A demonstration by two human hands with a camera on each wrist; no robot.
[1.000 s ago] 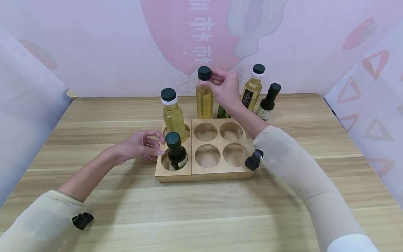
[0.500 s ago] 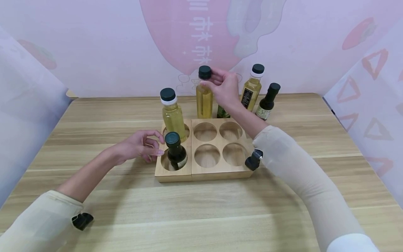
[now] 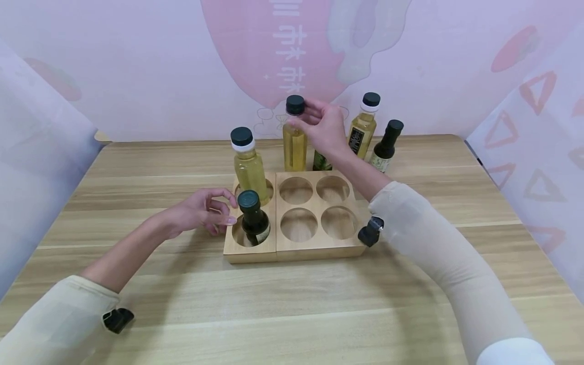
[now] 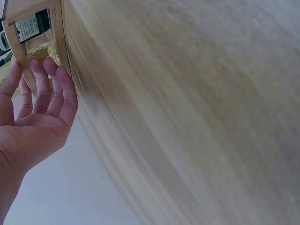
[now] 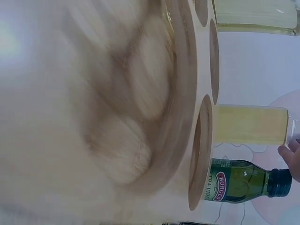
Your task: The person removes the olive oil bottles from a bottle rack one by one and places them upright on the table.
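Note:
My right hand [image 3: 326, 126] pinches the neck of a tall bottle of yellow oil [image 3: 295, 149] behind the wooden bottle rack [image 3: 319, 253]. In the right wrist view, only fingertips of that hand [image 5: 293, 161] show at the bottle's neck. At the rack's left end, my left hand [image 3: 203, 210] touches the side with loosely bent fingers; the left wrist view shows those fingers [image 4: 55, 91] against its open wooden frame. The left section holds a white-collared oil bottle [image 3: 251, 170] in its back hole and a small dark bottle [image 3: 254, 223] in its front hole.
A green Borges bottle [image 5: 239, 180] stands behind the rack, partly hidden by my right arm in the head view. Farther right are a black-labelled oil bottle [image 3: 362, 129] and a small dark bottle [image 3: 385, 147]. A printed backdrop [image 3: 159, 76] rises behind the table.
The head view has shifted very slightly. Both hands, the bottles and the rack keep their places.

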